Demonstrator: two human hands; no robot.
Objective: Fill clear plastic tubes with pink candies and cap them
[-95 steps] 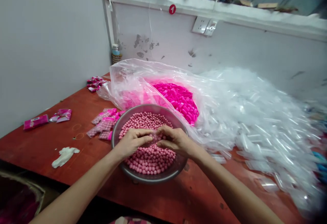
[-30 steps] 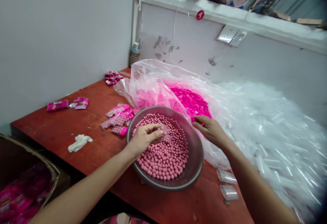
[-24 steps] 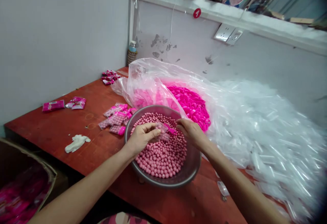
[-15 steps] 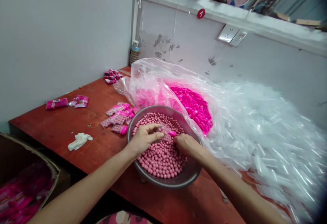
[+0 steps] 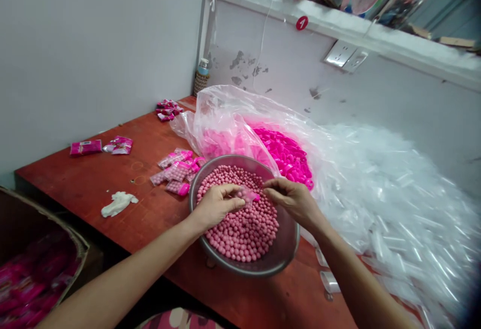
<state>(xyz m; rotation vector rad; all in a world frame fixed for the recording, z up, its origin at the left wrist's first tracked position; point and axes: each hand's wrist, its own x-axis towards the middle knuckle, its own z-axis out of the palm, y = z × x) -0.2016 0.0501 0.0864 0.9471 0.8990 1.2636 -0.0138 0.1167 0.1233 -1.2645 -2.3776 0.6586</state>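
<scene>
My left hand (image 5: 220,205) pinches a small clear plastic bottle (image 5: 246,195) with a bright pink cap, over a grey bowl (image 5: 291,249). Pink beads (image 5: 240,236) fill much of that bowl. Just right of the bottle, above the beads, is my right hand (image 5: 291,200). Its thumb and fingers are pressed together, and whatever they may hold is too small to make out. Left of the bowl lie several bottles of pink beads (image 5: 177,171) with pink caps.
Behind the bowl, a clear plastic bag (image 5: 221,101) holds many bright pink caps (image 5: 287,156). A large heap of clear plastic bottles (image 5: 398,194) covers the right side. Pink packets (image 5: 85,147) and a crumpled white cloth (image 5: 119,204) lie left; below stands a carton (image 5: 84,251).
My right hand has lifted out of the beads and turned, its fingertips now above them beside the bottle. My left hand still holds the bottle. The view has shifted slightly.
</scene>
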